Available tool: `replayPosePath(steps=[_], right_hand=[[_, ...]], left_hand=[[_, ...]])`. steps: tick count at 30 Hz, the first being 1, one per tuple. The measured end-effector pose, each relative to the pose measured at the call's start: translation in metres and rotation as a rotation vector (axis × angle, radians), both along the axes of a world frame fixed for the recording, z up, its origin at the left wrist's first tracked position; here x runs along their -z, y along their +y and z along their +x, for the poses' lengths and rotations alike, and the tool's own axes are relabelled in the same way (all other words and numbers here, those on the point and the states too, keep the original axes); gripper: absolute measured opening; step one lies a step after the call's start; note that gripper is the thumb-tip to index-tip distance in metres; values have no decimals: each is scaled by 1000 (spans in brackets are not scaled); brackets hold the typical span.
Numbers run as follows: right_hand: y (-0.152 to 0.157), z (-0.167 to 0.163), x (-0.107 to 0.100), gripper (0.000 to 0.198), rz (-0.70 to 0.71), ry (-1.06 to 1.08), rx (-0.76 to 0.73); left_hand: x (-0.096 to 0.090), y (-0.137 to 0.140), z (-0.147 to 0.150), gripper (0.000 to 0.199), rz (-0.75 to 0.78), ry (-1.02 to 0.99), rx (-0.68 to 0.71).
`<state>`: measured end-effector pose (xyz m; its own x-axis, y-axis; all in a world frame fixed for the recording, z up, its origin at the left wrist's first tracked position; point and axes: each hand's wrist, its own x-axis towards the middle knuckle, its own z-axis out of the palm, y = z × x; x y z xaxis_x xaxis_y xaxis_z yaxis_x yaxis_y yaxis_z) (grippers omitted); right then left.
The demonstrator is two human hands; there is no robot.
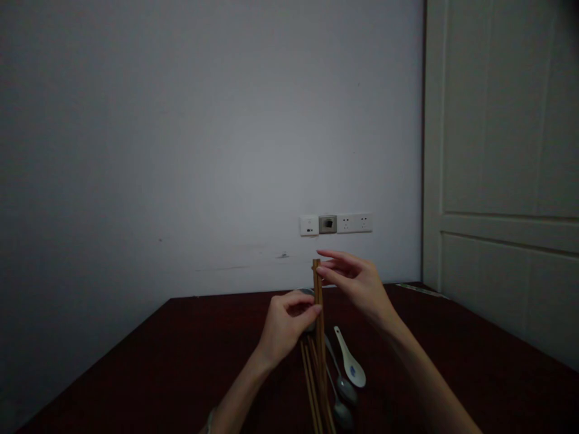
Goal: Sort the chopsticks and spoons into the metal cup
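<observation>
Several wooden chopsticks (321, 337) stand upright in a narrow bundle at the middle of the view. My left hand (286, 322) pinches them partway down between thumb and fingers. Near their top ends, my right hand (355, 280) has its thumb against the bundle, its index finger reaching over the tips. More loose chopsticks (309, 374) lie on the table just left of the bundle. To the right rest two metal spoons (346, 390) and a white ceramic spoon (351, 364) with a blue mark. A roundish pale object (307, 292) is mostly hidden behind my left hand.
The dark red table (194, 355) reaches back to a pale wall (226, 150). Socket and switch plates (354, 222) are set in the wall above its far edge. A panelled pale door (506, 181) stands along the right side.
</observation>
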<state>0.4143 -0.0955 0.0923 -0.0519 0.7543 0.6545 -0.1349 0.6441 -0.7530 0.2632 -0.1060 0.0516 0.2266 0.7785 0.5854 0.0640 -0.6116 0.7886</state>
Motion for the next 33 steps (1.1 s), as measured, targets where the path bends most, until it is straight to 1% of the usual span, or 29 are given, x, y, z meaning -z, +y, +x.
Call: replayPosePath(steps=[8,17,28,33], right_hand=[[1,2,3,34,0,-50,24],[5,10,3,28,37,-185,35],[6,10,5,28,16,-187,55],[5,10,5,28,5,-177,41]], left_hand=[[-4,-3,-2,20,24,104,-31],[-7,-6,-7,21,61,207,0],[-7,-5,-8,20,51,221,6],[-8,-7,-8,20,38,212,17]])
